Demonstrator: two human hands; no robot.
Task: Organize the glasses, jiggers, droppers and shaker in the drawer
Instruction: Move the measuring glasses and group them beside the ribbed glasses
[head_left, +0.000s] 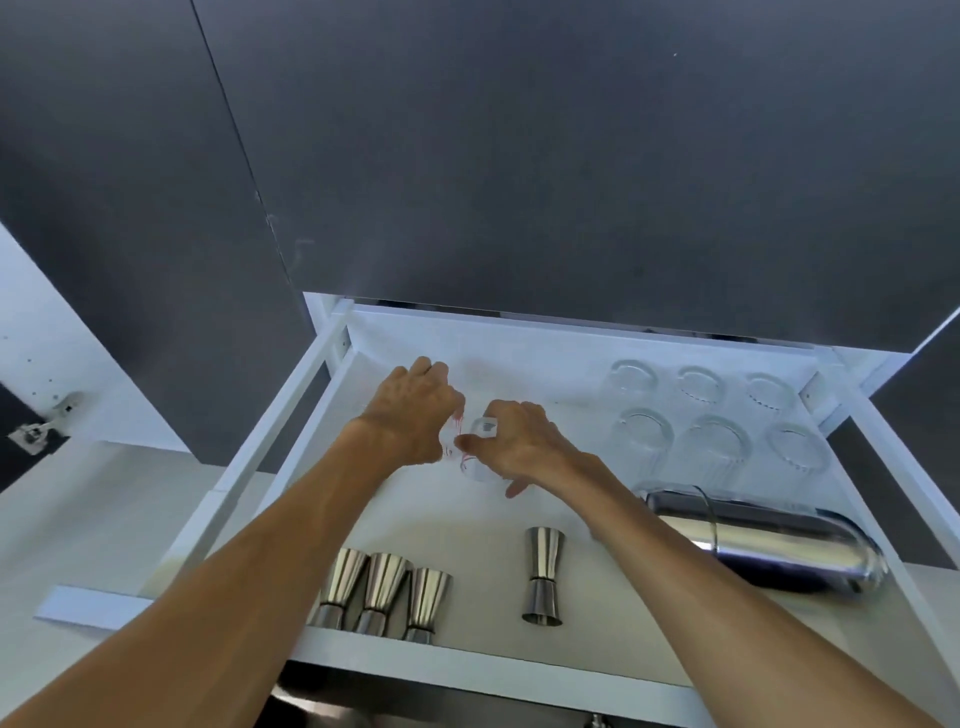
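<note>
An open white drawer (332, 395) fills the middle of the head view. My left hand (415, 410) and my right hand (524, 441) meet at its back left, both closed around small clear measuring glasses (480, 452) with red markings. Several clear glasses (711, 441) stand upside down in two rows at the back right. A steel shaker (779, 540) lies on its side along the right wall. Three steel jiggers (382, 592) stand side by side at the front left, and one more jigger (543, 577) stands apart near the front middle.
Dark cabinet doors (519, 156) hang above the drawer's back edge. A pale counter (78, 519) runs to the left of the drawer. A hinge bracket (41, 426) sits on the white panel at far left.
</note>
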